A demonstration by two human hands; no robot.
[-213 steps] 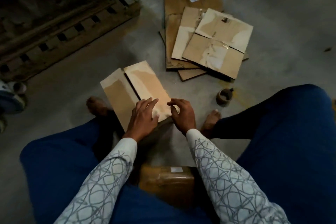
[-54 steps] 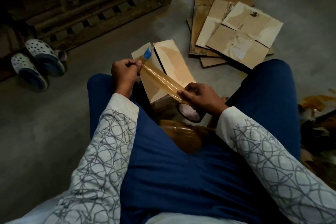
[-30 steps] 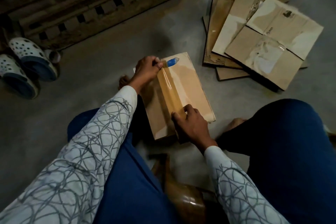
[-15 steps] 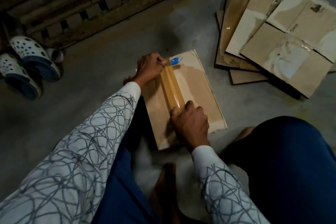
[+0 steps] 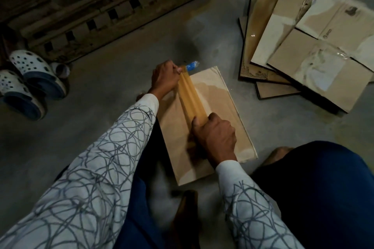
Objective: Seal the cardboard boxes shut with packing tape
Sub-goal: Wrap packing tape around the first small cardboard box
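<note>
A brown cardboard box (image 5: 220, 107) stands on the concrete floor between my knees, its two top flaps closed. A strip of tan packing tape (image 5: 192, 99) runs along the seam between the flaps. My left hand (image 5: 165, 78) pinches the strip's far end, which has a blue tab (image 5: 191, 66), at the box's far edge. My right hand (image 5: 215, 137) is closed over the near end of the strip, above the middle of the box. The tape roll is hidden under that hand.
Flattened cardboard boxes (image 5: 309, 42) lie stacked at the upper right. A wooden pallet (image 5: 105, 12) runs along the back left. A pair of white and blue clogs (image 5: 28, 81) sits at the left. A taped brown box (image 5: 186, 218) lies at my lap, blurred.
My right hand has drawn the tape a little further toward me along the seam. The left hand still holds the blue-tabbed end at the far edge. The view has moved closer.
</note>
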